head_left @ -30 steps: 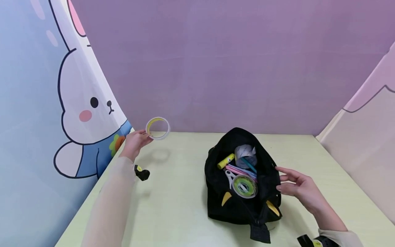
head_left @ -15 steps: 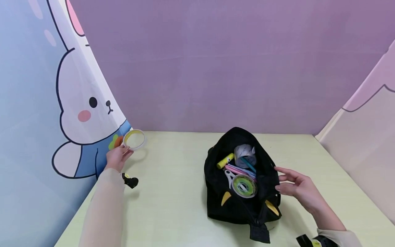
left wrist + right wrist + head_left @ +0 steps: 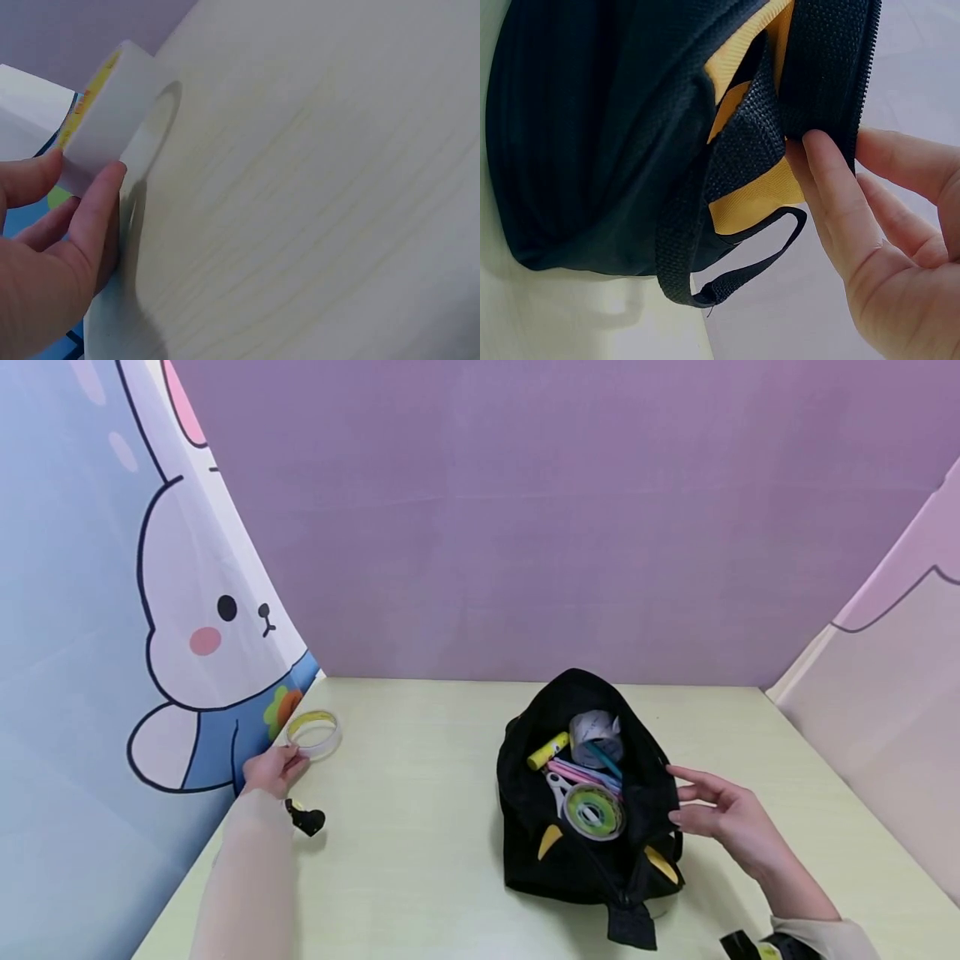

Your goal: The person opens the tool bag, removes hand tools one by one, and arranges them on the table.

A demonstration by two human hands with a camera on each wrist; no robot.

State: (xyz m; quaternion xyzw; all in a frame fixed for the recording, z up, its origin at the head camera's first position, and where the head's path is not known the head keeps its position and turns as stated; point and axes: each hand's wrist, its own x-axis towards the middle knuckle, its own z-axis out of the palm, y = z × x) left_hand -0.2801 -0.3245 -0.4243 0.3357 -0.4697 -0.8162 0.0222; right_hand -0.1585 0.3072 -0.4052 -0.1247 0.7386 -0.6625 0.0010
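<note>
My left hand (image 3: 272,770) pinches a roll of white tape (image 3: 324,749) by its near edge, low over the table's left side. In the left wrist view the tape roll (image 3: 120,105) shows a yellow inner core and leans close over the tabletop, its shadow beside it. My right hand (image 3: 731,822) holds the right rim of a black bag (image 3: 525,864) with yellow trim. Thumb and fingers lie either side of the zippered edge (image 3: 832,67) in the right wrist view. Inside the gaping bag are a green tape roll (image 3: 594,812), a grey roll (image 3: 596,739) and several pens (image 3: 581,775).
A yellow cylinder (image 3: 548,751) and a white-handled tool (image 3: 557,787) also lie in the bag. The pale table (image 3: 420,827) meets a purple backdrop (image 3: 525,527) behind and a rabbit-print sheet (image 3: 187,635) at left.
My left hand has moved left, toward me and down with the tape roll, bringing it close to the tabletop. My right hand and the bag stay in place.
</note>
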